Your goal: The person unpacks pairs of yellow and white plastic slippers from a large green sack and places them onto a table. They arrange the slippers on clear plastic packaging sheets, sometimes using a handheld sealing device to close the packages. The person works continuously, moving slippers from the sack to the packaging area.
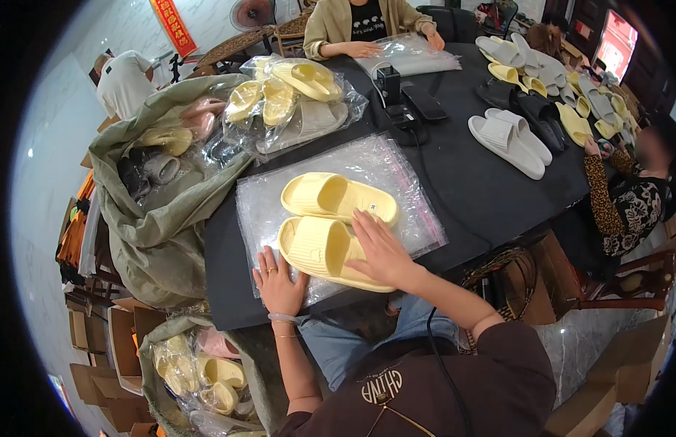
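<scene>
the right hand (381, 251) lies flat, grip open, on the near yellow slipper (319, 251), which sits on a clear plastic bag (396, 171) spread on the black counter (469, 175). just beyond that grip lies the second yellow slipper (330, 195). the left hand (278, 282), grip open with fingers spread, presses the bag's near edge beside the slipper's toe end.

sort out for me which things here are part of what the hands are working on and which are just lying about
In hand:
left hand
right hand
near yellow slide sandal
far yellow slide sandal
clear plastic bag

Lying about:
white slide sandals
bagged yellow sandals
grey-green sack
black device with cable
</scene>
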`<state>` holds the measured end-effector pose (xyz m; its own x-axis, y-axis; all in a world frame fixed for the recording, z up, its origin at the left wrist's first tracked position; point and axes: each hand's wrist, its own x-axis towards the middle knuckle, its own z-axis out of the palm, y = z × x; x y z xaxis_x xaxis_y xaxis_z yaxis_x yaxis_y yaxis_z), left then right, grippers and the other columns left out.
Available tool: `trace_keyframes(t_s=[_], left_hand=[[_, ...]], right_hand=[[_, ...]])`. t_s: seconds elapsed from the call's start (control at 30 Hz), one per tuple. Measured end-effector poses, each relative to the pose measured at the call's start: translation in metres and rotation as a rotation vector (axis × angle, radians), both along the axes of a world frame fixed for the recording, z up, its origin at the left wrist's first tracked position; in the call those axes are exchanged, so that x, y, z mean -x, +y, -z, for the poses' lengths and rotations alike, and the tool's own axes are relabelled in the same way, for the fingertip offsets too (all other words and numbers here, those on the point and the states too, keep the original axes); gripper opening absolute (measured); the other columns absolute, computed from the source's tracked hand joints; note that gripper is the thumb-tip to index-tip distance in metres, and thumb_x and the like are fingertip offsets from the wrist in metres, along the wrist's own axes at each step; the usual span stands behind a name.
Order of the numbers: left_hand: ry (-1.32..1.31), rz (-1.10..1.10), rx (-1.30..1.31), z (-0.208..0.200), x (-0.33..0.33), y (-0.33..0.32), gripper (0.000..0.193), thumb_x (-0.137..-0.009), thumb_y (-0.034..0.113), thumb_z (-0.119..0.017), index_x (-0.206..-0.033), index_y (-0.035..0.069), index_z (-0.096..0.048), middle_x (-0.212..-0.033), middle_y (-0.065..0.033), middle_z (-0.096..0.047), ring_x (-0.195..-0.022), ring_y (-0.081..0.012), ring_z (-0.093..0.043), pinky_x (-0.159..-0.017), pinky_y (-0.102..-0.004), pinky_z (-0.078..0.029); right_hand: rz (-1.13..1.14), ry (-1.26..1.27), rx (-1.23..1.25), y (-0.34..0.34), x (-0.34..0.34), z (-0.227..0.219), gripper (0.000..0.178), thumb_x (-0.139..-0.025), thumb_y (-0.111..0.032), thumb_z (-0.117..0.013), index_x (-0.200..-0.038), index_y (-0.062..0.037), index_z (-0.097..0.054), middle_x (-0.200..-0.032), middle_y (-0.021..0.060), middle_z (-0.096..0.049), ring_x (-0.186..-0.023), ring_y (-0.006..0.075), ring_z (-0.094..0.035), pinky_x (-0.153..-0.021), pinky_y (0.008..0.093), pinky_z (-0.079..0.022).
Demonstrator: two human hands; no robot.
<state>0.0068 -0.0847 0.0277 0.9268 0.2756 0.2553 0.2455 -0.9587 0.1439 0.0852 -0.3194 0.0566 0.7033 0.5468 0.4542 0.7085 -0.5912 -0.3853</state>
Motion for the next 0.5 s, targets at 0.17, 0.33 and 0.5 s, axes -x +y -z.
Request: trace_keyframes(t_s=[0.17, 0.33, 0.5], left_hand=[[0.010, -0.011, 0.008, -0.003, 0.000, -0.001, 0.066, -0.083, 0.050, -0.056, -0.137, 0.012, -0.045, -0.150, -0.0168, -0.029, -0.140, -0.0338, -0.024, -0.110, -0.0534, -0.019], [-0.027, -0.020, 0.046, -0.008, 0.003, -0.005, 0.068, -0.084, 0.051, -0.056, -0.138, 0.012, -0.044, -0.148, -0.0185, -0.031, -0.139, -0.0344, -0.025, -0.110, -0.0531, -0.019], [-0.033, -0.003, 0.023, -0.006, 0.003, -0.004, 0.069, -0.085, 0.052, -0.055, -0.139, 0.011, -0.043, -0.148, -0.0190, -0.032, -0.139, -0.0345, -0.026, -0.110, -0.0522, -0.020]], right_hand=[[0.064, 0.097, 0.112, 0.029, -0.052, 0.013, 0.062, -0.083, -0.037, -0.062, -0.133, -0.0049, -0.043, -0.141, 0.0161, -0.040, -0.135, 0.0304, -0.032, -0.111, 0.0478, -0.022], [0.020, 0.130, 0.086, 0.032, -0.069, 0.014, 0.045, -0.085, -0.034, -0.060, -0.124, -0.0122, -0.055, -0.138, 0.0099, -0.045, -0.132, 0.0247, -0.036, -0.110, 0.0467, -0.024], [0.085, 0.100, -0.003, 0.019, -0.091, 0.018, 0.037, -0.082, -0.029, -0.062, -0.114, -0.0119, -0.062, -0.126, 0.0072, -0.055, -0.123, 0.0242, -0.045, -0.102, 0.0443, -0.031]])
